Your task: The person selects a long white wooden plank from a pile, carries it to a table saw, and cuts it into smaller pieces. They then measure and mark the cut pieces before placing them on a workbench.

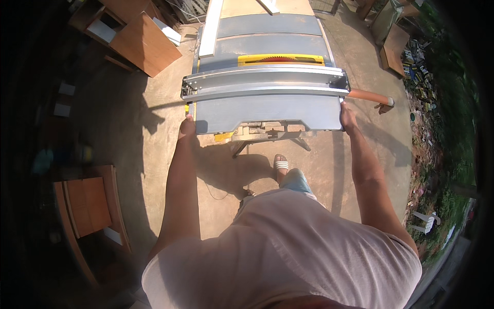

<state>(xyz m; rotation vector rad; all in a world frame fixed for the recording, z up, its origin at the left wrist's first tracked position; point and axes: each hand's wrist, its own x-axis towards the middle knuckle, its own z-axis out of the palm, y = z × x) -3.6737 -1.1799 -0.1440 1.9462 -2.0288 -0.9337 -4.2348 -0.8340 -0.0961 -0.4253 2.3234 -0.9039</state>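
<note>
Fingers of left hand (pixel 187 127) curled over the saw (pixel 267 110) tabletop's near left corner, fingers of right hand (pixel 348 117) clamped on its near right corner. Saw dead ahead between both hands, rail (pixel 265 85) just beyond fingertips, blade (pixel 280 59) past that, white board (pixel 211 31) farther left.

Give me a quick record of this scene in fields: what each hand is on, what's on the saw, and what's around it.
left hand: grips near left corner of the grey metal table saw
right hand: grips its near right corner
blade: red toothed disc in a yellow guard slot
fence: silver aluminium rail lying across the top
on saw: long white board along left side
ground: concrete
left of saw: brown wooden cabinet panels
</note>
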